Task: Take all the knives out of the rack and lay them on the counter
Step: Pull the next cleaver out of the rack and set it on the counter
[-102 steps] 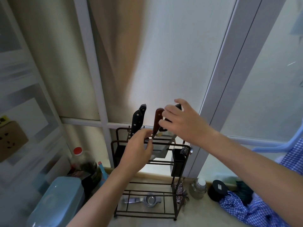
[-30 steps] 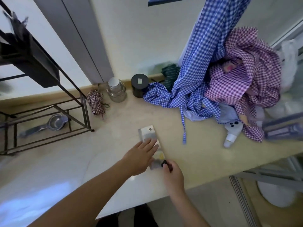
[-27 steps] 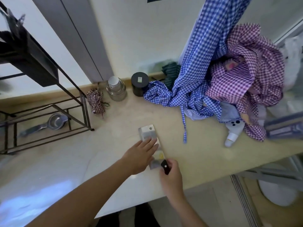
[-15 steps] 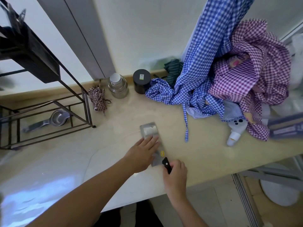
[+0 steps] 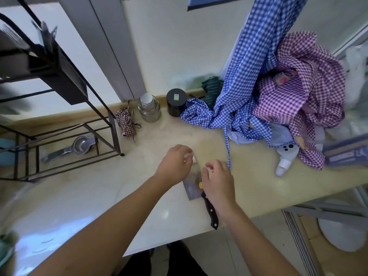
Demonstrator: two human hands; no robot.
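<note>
The broad steel cleaver with a black riveted handle (image 5: 192, 186) lies flat on the pale cream stone surface (image 5: 249, 176), near its front edge. Blade points away from me, handle toward me, its butt reaching the surface's edge. A small yellow sticker sits on the blade close to the handle.

My right hand (image 5: 218, 183) is over the handle end of the blade, fingers loosely curled and spread, gripping nothing. The black handle runs out from beneath my wrist, bare. Cannot tell whether my palm touches the steel.

My left hand (image 5: 175, 163) hangs over the far end of the blade, fingers bent and apart, not closed on anything. The blade's far corner shows pale just past my fingertips. Contact there is unclear too.

To the left stands the dark metal wire rack (image 5: 65, 124); a metal lemon squeezer (image 5: 71, 148) lies on the surface inside its lower frame. The rack's upper part is blurred at the frame's edge, so its slots cannot be read.

Along the back wall: a small bundle of red checked cloth (image 5: 126, 122), a clear glass jar with a white lid (image 5: 149, 107), a black cylindrical tin (image 5: 176, 102). To the right, a blue gingham cloth (image 5: 239, 108) hangs down and spills onto the surface, with a purple gingham cloth (image 5: 300, 90) heaped beside it and a white game controller (image 5: 285, 158) lying below that heap.
</note>
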